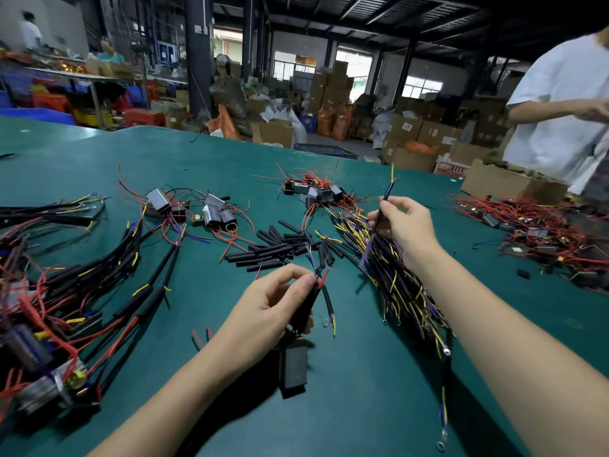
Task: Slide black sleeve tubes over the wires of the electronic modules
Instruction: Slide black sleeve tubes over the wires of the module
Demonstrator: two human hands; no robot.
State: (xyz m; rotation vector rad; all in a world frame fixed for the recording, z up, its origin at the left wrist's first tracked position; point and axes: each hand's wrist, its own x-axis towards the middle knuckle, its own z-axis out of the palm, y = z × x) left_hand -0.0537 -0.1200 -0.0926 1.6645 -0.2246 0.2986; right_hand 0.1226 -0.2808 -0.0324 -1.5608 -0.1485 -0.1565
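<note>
A green surface (329, 407) runs toward a dim warehouse. A person in a white T-shirt (560, 103) stands at its far right edge beside an open cardboard box (507, 186). Stacked cartons (333, 84) (some brown, some orange-bagged) fill the background, with blue and red crates (43, 103) at left near a dark pillar (197, 54).

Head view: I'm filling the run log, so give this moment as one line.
left hand: pinches black sleeved wires of hanging black box module | right hand: pinches thin black sleeved wire | loose black sleeve tubes: on green table
</note>
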